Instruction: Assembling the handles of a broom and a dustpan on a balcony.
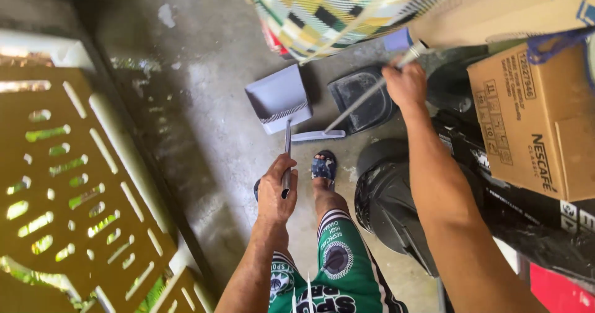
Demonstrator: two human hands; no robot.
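My left hand (276,192) grips the metal handle of a grey long-handled dustpan (278,98), whose pan rests tilted on the concrete floor ahead of me. My right hand (406,85) is closed around the pale handle of a broom (362,105). Its flat grey head (317,136) lies on the floor just right of the pan. My foot in a blue sandal (323,165) stands right behind the broom head.
A perforated concrete wall (74,183) runs along the left. A checked woven bag (322,12) hangs ahead. Cardboard boxes (533,121) sit on the right above a black scooter (396,201). A dark tray-like object (362,99) lies beyond the broom.
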